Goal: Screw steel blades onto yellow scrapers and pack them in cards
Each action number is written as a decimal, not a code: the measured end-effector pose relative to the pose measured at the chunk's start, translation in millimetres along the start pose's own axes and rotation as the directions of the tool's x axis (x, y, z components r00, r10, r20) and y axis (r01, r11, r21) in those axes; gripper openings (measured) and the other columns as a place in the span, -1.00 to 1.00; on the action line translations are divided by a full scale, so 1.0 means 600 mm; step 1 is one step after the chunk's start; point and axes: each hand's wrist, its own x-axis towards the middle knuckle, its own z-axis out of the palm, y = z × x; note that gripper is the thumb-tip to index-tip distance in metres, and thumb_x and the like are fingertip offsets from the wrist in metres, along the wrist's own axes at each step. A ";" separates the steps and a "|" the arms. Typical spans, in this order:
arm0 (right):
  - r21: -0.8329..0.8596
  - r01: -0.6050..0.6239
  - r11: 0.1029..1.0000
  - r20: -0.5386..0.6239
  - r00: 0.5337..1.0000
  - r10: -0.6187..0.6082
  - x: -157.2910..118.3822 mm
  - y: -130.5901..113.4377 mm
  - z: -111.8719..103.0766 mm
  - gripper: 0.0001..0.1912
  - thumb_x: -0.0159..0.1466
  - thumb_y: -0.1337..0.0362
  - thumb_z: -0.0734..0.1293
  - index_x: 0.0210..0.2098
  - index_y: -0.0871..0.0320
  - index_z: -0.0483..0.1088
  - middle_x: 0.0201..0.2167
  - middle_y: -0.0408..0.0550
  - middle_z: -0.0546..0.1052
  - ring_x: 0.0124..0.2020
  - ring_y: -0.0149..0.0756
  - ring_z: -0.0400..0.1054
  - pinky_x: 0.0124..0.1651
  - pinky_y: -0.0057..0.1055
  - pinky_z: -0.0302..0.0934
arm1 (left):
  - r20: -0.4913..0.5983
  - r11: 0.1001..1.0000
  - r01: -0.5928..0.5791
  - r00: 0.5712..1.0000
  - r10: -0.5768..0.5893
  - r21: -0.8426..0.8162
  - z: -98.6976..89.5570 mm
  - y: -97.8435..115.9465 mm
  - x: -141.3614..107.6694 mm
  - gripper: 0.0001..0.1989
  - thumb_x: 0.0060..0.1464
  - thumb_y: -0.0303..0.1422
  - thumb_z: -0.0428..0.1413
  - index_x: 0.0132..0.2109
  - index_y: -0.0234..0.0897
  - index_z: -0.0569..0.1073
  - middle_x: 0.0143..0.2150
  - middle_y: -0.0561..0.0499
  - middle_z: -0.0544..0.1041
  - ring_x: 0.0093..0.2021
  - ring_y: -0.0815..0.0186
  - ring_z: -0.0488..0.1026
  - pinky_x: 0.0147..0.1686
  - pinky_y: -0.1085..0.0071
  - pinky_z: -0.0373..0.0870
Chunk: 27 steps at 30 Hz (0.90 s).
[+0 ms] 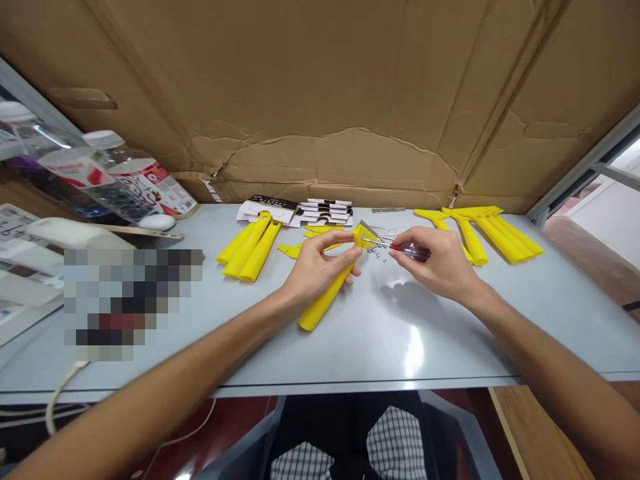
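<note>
My left hand (325, 260) is closed around a yellow scraper (323, 307) with a flat metal blade at its far end. The scraper slants away from me, its handle end toward the front of the table. In my right hand (435, 257) is a screwdriver (413, 251) with a dark red, see-through handle. Its thin shaft points left, and the tip meets the scraper's yellow head near the blade. Small loose screws (381, 248) lie on the table between my hands, partly behind the screwdriver. Flat yellow pieces (289, 251) lie just beyond my left hand.
Yellow handles (255, 253) lie at the left beside packaging cards (325, 212). Several yellow scraper bodies (500, 233) sit at the right. Plastic bottles (145, 177) lean at the far left, near a blurred-out object (130, 300) with a cable. A cardboard wall (320, 87) closes the back.
</note>
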 end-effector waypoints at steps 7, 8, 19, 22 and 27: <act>-0.092 0.124 0.988 -0.076 0.988 -0.131 -0.003 -0.014 -0.005 -0.92 0.33 0.44 0.49 -0.24 0.15 0.62 -0.35 -0.10 0.68 -0.46 -0.38 0.42 -0.34 -0.37 0.26 | 0.115 0.995 0.025 0.993 -0.013 -0.100 0.003 0.002 0.000 -0.69 0.19 -0.26 0.41 -0.05 -0.28 0.51 0.29 -0.24 0.55 -0.44 0.33 0.67 -0.57 0.38 0.61; -0.099 0.129 0.987 -0.078 0.988 -0.137 -0.003 -0.014 -0.006 -0.92 0.33 0.45 0.48 -0.24 0.16 0.62 -0.35 -0.10 0.68 -0.46 -0.37 0.43 -0.33 -0.36 0.26 | 0.132 0.990 0.058 0.990 -0.041 -0.128 0.004 0.000 0.001 -0.70 0.19 -0.27 0.42 -0.07 -0.28 0.51 0.22 -0.22 0.58 -0.44 0.32 0.67 -0.58 0.39 0.60; -0.130 0.133 0.982 -0.062 0.988 -0.142 0.001 -0.009 -0.009 -0.91 0.33 0.44 0.47 -0.27 0.15 0.61 -0.37 -0.10 0.67 -0.45 -0.34 0.44 -0.33 -0.35 0.25 | 0.157 0.958 0.135 0.983 -0.097 -0.253 0.008 -0.005 0.002 -0.66 0.13 -0.34 0.46 -0.16 -0.27 0.42 -0.19 0.00 0.58 -0.48 0.30 0.65 -0.63 0.48 0.54; -0.129 0.127 0.984 -0.057 0.989 -0.135 0.001 -0.009 -0.009 -0.91 0.34 0.43 0.47 -0.28 0.14 0.61 -0.37 -0.09 0.68 -0.45 -0.34 0.45 -0.32 -0.35 0.25 | 0.160 0.963 0.137 0.982 -0.101 -0.231 0.008 -0.006 0.001 -0.67 0.16 -0.34 0.44 -0.17 -0.26 0.40 -0.20 0.01 0.58 -0.48 0.30 0.66 -0.62 0.48 0.55; -0.126 0.082 0.989 -0.020 0.996 -0.085 0.000 -0.012 -0.010 -0.90 0.37 0.37 0.44 -0.27 0.10 0.62 -0.37 -0.09 0.68 -0.43 -0.30 0.46 -0.32 -0.32 0.27 | 0.155 0.972 0.137 0.982 -0.108 -0.192 0.009 -0.007 0.000 -0.72 0.21 -0.35 0.40 -0.17 -0.25 0.41 -0.16 -0.01 0.58 -0.46 0.32 0.65 -0.60 0.46 0.55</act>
